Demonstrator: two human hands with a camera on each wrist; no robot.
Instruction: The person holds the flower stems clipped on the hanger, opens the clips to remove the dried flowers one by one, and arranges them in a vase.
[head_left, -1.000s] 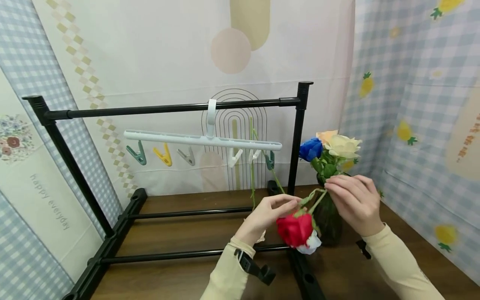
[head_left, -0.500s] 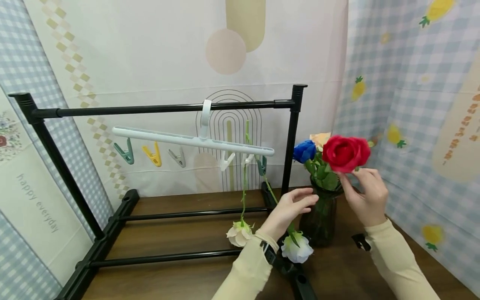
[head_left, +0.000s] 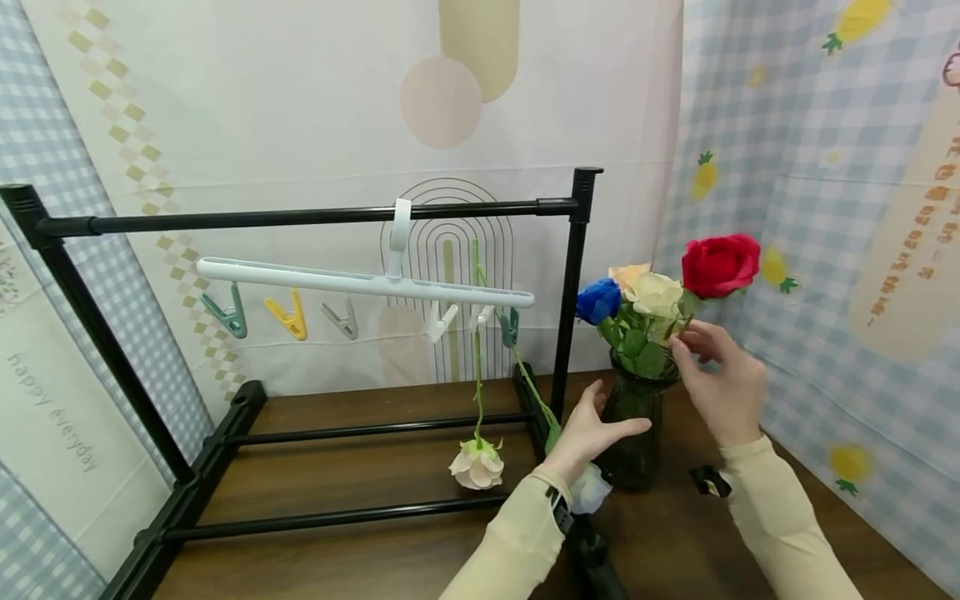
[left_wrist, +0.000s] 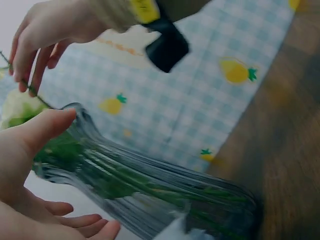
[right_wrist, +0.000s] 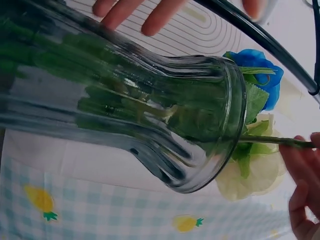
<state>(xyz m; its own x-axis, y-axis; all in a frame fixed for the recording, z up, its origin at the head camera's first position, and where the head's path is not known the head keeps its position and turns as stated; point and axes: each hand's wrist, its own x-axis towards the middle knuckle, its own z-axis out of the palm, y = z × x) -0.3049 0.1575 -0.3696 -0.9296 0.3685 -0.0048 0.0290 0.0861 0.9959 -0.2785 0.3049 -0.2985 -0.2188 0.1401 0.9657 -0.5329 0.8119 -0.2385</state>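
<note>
Stem (right_wrist: 272, 140) of the red rose (head_left: 721, 265), pinched in the right hand (head_left: 720, 383), seems partly inside the vase (head_left: 636, 458); the left hand (head_left: 588, 433) spreads beside it. Three flowers (head_left: 654, 294) already stand there; two pale blooms (head_left: 477, 464) hang clipped.

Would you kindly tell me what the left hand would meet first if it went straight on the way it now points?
Most likely the vase: the left hand, held open, points toward its side, though the depth between them is hard to judge.
</note>
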